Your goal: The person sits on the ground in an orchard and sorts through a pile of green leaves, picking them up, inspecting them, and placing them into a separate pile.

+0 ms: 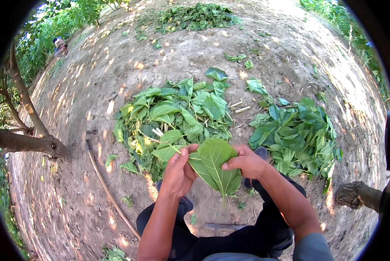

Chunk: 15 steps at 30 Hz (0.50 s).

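Between my hands are large green leaves, the front one a broad heart-shaped leaf (216, 163) with pale veins. My right hand (249, 163) grips its right side, thumb on top. My left hand (179, 171) pinches pale leaf stalks between thumb and fingers at the left of the leaves. Just beyond my hands lies a loose leaf pile (172, 111), with some yellow leaves and cut pale stem pieces (158, 131) in it. To the right is a second pile of darker green leaves (296, 137).
A wooden-handled tool (110, 192) lies on the ground at left. Tree branches reach in at left (28, 140) and right (358, 195). Farther off is another leaf heap (198, 16). Short stem pieces (242, 109) lie between the near piles. A person (60, 46) is at far left.
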### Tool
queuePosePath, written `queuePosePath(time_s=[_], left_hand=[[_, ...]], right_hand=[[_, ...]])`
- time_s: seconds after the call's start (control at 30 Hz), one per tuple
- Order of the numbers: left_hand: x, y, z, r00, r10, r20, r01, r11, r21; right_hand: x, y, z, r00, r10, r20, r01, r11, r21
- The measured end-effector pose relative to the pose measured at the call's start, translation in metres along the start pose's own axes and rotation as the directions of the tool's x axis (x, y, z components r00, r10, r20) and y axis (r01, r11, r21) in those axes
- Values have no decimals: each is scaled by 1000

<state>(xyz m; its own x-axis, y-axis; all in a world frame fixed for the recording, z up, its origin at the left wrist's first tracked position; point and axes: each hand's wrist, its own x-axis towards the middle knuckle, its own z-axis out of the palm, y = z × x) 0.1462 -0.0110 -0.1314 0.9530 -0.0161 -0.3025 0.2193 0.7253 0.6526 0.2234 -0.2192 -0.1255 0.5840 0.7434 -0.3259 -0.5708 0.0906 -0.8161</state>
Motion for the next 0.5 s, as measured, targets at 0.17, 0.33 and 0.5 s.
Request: queuePosePath(time_s=[0.17, 0.33, 0.5], left_hand=[[-1, -1, 5, 999, 13, -34, -12, 1000, 10], [0, 0, -6, 998, 54, 11, -55, 994, 90], [5, -4, -6, 999, 38, 8, -39, 990, 139]], right_hand=[[-4, -12, 1, 993, 18, -113, -25, 998, -61], [-16, -30, -14, 843, -407, -352, 42, 702, -711], [-69, -64, -100, 509, -767, -392, -231, 317, -920]])
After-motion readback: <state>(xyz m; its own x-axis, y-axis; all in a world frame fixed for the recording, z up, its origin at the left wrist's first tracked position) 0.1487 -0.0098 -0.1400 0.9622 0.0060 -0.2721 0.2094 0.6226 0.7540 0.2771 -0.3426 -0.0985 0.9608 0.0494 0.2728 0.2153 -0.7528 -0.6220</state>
